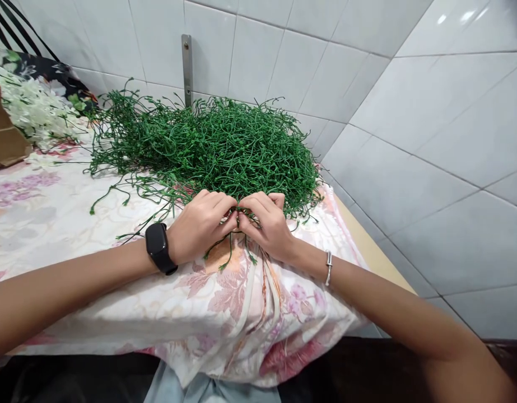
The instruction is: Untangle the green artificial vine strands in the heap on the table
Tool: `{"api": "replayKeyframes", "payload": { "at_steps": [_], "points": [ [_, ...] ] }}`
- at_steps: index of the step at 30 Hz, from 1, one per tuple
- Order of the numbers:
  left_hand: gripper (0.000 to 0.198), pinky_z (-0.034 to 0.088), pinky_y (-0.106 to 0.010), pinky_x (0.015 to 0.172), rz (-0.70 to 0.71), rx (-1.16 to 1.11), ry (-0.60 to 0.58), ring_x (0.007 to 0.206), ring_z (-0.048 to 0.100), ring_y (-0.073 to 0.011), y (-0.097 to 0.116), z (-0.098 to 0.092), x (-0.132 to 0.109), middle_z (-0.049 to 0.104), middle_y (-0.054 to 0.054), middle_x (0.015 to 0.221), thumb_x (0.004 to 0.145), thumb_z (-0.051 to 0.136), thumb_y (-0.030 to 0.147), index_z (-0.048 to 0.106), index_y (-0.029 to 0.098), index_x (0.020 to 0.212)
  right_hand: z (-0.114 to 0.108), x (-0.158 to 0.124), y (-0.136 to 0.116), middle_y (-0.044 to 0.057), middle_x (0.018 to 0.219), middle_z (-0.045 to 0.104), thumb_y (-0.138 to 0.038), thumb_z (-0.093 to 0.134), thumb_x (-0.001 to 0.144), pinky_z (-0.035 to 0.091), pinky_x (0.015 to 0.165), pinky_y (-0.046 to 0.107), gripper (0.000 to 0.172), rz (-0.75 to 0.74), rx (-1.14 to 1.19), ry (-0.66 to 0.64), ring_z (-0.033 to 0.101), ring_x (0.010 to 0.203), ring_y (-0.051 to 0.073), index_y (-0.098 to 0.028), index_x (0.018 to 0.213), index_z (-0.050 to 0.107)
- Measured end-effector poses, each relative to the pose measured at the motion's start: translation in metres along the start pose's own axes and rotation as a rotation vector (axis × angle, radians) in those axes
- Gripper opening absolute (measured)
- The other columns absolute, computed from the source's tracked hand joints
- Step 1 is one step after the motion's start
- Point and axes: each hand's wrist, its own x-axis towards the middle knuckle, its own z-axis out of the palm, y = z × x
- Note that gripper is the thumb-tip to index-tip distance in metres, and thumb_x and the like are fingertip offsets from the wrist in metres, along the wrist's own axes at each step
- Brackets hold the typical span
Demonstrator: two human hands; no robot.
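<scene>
Green stems [245, 151] lie heaped just beyond the left hand [201, 224] and right hand [270, 225]. Both are closed, fingertips meeting, pinching some stems between them. Cloth [169, 313] lies beneath both.

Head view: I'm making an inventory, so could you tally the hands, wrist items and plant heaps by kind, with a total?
Hands (left hand, right hand): 2
Black fitness band: 1
Silver bracelet: 1
Green stem heap: 1 (single stems too tangled to count)
White flower heap: 1
Total: 6
</scene>
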Motion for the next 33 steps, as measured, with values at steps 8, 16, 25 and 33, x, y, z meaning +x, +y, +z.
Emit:
{"api": "replayKeyframes", "payload": {
  "at_steps": [8, 16, 25, 33],
  "points": [
    [0.017, 0.038, -0.029, 0.069, 0.137, -0.053, -0.01, 0.074, 0.049, -0.0155, 0.003, -0.009, -0.01, 0.057, -0.008, 0.086, 0.086, 0.035, 0.016, 0.05, 0.011, 0.09, -0.006, -0.001, 0.008, 0.001, 0.086, 0.058, -0.025, 0.044, 0.082, 0.029, 0.077, 0.033, 0.01, -0.147, 0.133, -0.046, 0.053, 0.081, 0.013, -0.019, 0.089, 0.045],
    [0.022, 0.037, -0.03, 0.067, 0.205, -0.113, -0.088, 0.073, 0.048, -0.0169, 0.001, -0.01, -0.013, 0.056, -0.008, 0.077, 0.087, 0.033, 0.019, 0.052, 0.009, 0.092, -0.005, 0.0, 0.016, 0.001, 0.078, 0.058, -0.036, 0.054, 0.077, 0.031, 0.075, 0.031, 0.02, -0.268, 0.072, -0.051, 0.051, 0.073, 0.012, -0.018, 0.08, 0.045],
    [0.023, 0.034, -0.03, 0.064, 0.196, 0.003, -0.226, 0.064, 0.042, -0.0157, 0.002, -0.012, -0.009, 0.05, -0.005, 0.07, 0.086, 0.03, 0.015, 0.052, 0.01, 0.083, -0.013, 0.003, 0.012, 0.004, 0.079, 0.058, -0.028, 0.043, 0.084, 0.033, 0.077, 0.032, 0.011, -0.388, -0.125, -0.154, 0.05, 0.074, 0.013, -0.017, 0.082, 0.046],
    [0.022, 0.033, -0.029, 0.062, 0.262, 0.096, -0.265, 0.061, 0.041, -0.0149, 0.002, -0.014, -0.004, 0.049, -0.004, 0.065, 0.084, 0.033, 0.015, 0.051, 0.012, 0.072, -0.011, 0.003, 0.01, 0.002, 0.07, 0.053, -0.025, 0.035, 0.085, 0.033, 0.078, 0.033, 0.016, -0.358, -0.145, -0.218, 0.046, 0.069, 0.013, -0.019, 0.073, 0.043]
  ]
}}
